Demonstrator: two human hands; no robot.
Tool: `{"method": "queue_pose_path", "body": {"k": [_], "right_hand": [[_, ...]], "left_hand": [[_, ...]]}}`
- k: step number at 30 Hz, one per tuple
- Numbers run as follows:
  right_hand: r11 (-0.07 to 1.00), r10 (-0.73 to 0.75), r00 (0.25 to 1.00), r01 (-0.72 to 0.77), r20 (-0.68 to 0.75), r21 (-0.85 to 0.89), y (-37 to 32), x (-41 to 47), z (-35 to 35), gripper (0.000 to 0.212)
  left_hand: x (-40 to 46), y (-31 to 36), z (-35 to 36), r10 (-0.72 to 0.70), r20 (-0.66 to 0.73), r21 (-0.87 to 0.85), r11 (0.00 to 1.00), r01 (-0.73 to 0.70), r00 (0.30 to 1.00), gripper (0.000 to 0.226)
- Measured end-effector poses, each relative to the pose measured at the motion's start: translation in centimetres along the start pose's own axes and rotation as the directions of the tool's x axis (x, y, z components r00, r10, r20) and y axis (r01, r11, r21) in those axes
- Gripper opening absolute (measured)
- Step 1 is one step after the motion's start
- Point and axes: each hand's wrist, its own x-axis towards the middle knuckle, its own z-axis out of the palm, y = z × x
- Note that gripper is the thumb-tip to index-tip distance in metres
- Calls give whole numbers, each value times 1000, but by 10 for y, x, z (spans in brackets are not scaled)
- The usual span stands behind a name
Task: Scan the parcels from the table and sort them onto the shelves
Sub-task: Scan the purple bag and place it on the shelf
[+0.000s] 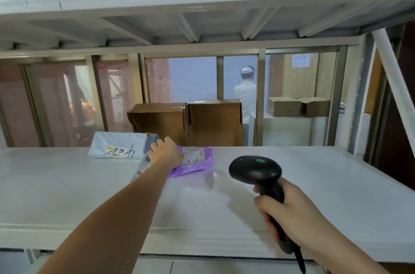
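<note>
Left hand (165,150) curled round grey parcel (143,164), mostly hidden beneath arm, beside purple parcel (195,162). Right hand (289,210) grips scanner (256,169); cable cut off.

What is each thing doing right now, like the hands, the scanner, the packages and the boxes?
left hand: reaching out over the shelf, gripping a grey parcel.
grey parcel: held, tilted, partly hidden by the arm.
purple parcel: lying flat, label up.
white parcel: lying flat, label up, untouched.
right hand: gripping the scanner's handle.
scanner: held upright over the shelf.
cardboard boxes: standing behind the shelf.
shelf: holding the parcels.
</note>
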Motion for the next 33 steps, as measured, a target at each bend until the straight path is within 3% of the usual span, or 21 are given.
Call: {"method": "queue_pose_path", "body": {"k": [3, 7, 11, 16, 26, 33], "right_hand": [[1000, -5, 1000, 5, -16, -21, -4, 0, 0, 10], [999, -2, 996, -1, -85, -36, -9, -10, 0, 10], [999, 32, 986, -37, -162, -33, -8, -42, -4, 11], [990, 130, 949, -142, -287, -22, 0, -117, -13, 6], [943, 238, 769, -330, -594, -49, 10, -304, -67, 7], [925, 285, 610, -377, -739, 45, 18, -426, -122, 7]], "left_hand": [[-13, 10, -7, 132, 4, 40, 990, -132, 991, 64], [-39, 45, -15, 345, 14, -125, 932, -341, 939, 56], [-84, 90, -17, 522, 108, -340, 819, -462, 846, 66], [-151, 134, -3, 668, 295, -370, 739, -563, 684, 85], [-334, 222, 23, 847, 310, -440, 530, -725, 431, 87], [-471, 281, 24, 926, 245, -557, 376, -740, 287, 66]]}}
